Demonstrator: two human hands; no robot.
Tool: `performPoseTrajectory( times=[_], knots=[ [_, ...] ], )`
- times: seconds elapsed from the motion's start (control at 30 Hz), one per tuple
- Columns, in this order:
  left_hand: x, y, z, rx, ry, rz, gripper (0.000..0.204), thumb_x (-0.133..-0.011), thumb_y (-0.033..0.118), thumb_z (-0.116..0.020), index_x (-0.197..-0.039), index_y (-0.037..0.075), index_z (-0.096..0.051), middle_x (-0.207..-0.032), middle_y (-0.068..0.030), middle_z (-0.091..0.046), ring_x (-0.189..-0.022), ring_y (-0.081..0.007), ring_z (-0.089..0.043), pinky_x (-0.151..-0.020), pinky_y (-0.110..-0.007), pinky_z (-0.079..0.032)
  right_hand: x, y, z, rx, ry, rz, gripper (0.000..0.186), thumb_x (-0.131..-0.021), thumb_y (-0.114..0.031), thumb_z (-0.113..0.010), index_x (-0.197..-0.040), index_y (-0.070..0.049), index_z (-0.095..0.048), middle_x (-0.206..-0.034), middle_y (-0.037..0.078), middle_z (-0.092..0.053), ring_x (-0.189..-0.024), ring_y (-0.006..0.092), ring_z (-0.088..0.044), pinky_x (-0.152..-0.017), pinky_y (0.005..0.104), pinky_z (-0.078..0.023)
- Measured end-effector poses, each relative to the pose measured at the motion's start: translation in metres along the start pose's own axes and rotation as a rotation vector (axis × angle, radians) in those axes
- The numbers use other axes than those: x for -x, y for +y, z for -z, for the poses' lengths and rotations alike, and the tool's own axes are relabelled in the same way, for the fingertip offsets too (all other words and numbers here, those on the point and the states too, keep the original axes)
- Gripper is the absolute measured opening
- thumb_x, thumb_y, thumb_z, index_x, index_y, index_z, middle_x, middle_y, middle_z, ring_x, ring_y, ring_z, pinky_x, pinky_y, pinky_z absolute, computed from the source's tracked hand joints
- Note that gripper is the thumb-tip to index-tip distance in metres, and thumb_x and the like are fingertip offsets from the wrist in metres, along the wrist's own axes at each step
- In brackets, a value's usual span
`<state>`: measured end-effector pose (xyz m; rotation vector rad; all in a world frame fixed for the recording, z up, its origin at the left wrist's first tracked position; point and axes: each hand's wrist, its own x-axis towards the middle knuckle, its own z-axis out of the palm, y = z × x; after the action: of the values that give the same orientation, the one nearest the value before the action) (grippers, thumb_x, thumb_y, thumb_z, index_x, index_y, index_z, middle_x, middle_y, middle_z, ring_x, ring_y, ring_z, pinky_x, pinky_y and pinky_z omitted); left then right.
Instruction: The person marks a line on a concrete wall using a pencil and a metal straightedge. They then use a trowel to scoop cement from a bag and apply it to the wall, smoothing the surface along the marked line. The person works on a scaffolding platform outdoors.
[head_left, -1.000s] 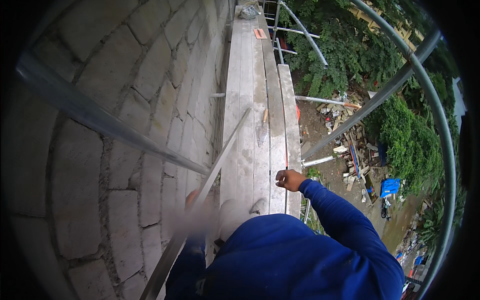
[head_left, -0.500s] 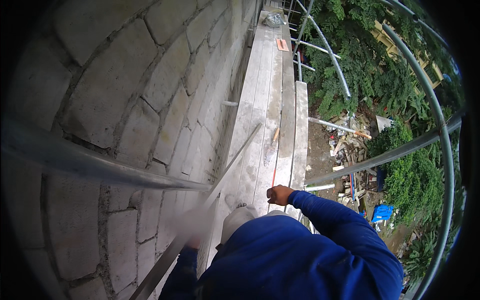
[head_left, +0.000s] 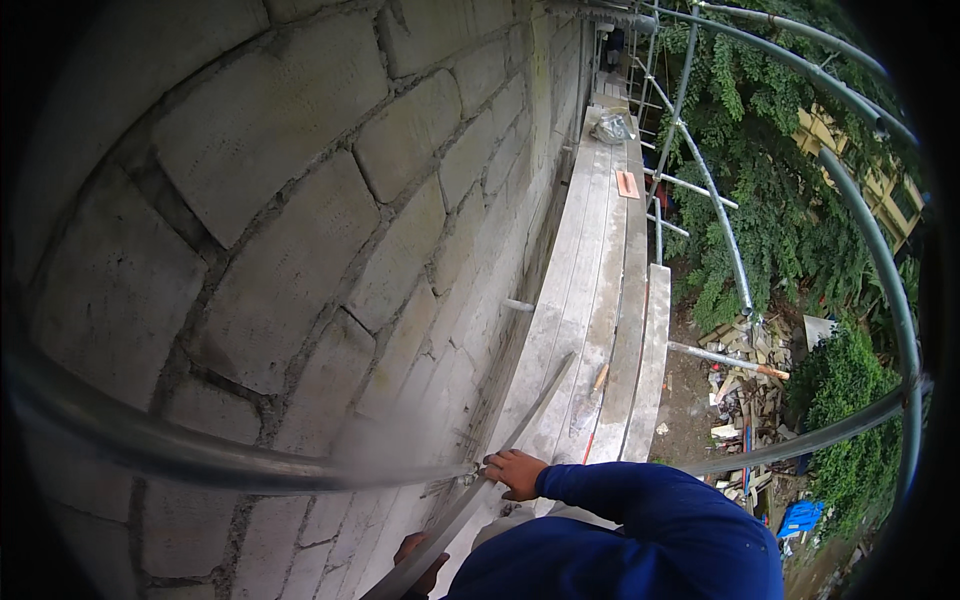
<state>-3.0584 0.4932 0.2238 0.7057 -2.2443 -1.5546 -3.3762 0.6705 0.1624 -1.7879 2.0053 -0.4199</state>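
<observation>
A long, straight grey metal bar [head_left: 535,407] slants across in front of me, its far end over the planks and its near end by my left side. My left hand [head_left: 428,572] is closed around its lower part, partly hidden by the bar. Higher up, my right hand [head_left: 515,474] grips the same bar, fingers over its edge, close to the end of a scaffold tube [head_left: 250,472]. On the planks beyond lie a trowel [head_left: 600,378] with an orange handle and a thin red stick [head_left: 588,448].
A block wall [head_left: 290,290] rises along my left. The plank walkway [head_left: 570,300] runs ahead, carrying an orange float [head_left: 627,184] and a clear plastic bag [head_left: 612,127]. Scaffold tubes [head_left: 905,370] line the right, above a drop to rubble [head_left: 745,390] and trees.
My right hand has moved left from above the planks onto the bar. The view has shifted, so the walkway sits lower and further right. My left hand still holds the bar.
</observation>
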Motion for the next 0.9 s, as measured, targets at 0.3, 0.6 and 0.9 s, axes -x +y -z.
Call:
performPoseTrajectory(
  times=[0.3, 0.6, 0.9],
  knots=[
    [0.033, 0.028, -0.049, -0.09, 0.113, -0.037, 0.056, -0.072, 0.017, -0.087, -0.12, -0.003, -0.066, -0.102, -0.0154, -0.072, -0.094, -0.0276, -0.071, -0.087, -0.039, -0.055, -0.013, 0.034, -0.023, -0.219, -0.208, 0.243, 0.05, -0.081, -0.018, -0.073, -0.126, -0.006, -0.055, -0.12, 0.016, -0.062, -0.118, 0.0377, -0.06, -0.101, 0.0485, -0.05],
    [0.057, 0.037, -0.091, -0.057, 0.162, 0.244, 0.04, -0.081, 0.021, -0.079, -0.114, 0.001, -0.07, -0.106, -0.0137, -0.073, -0.102, -0.0286, -0.069, -0.094, -0.043, -0.052, 0.004, 0.046, 0.032, -0.141, -0.219, 0.304, 0.046, -0.081, -0.017, -0.074, -0.124, -0.009, -0.059, -0.116, 0.013, -0.066, -0.114, 0.0348, -0.064, -0.097, 0.048, -0.052],
    [0.053, 0.019, -0.166, -0.074, 0.236, 0.603, 0.027, -0.091, 0.026, -0.071, -0.108, 0.005, -0.074, -0.11, -0.012, -0.074, -0.109, -0.0296, -0.066, -0.101, -0.047, -0.049, 0.011, 0.131, 0.037, -0.118, -0.207, 0.32, 0.045, -0.081, -0.016, -0.072, -0.124, -0.012, -0.061, -0.115, 0.011, -0.066, -0.115, 0.0332, -0.063, -0.099, 0.0478, -0.05]
  ],
)
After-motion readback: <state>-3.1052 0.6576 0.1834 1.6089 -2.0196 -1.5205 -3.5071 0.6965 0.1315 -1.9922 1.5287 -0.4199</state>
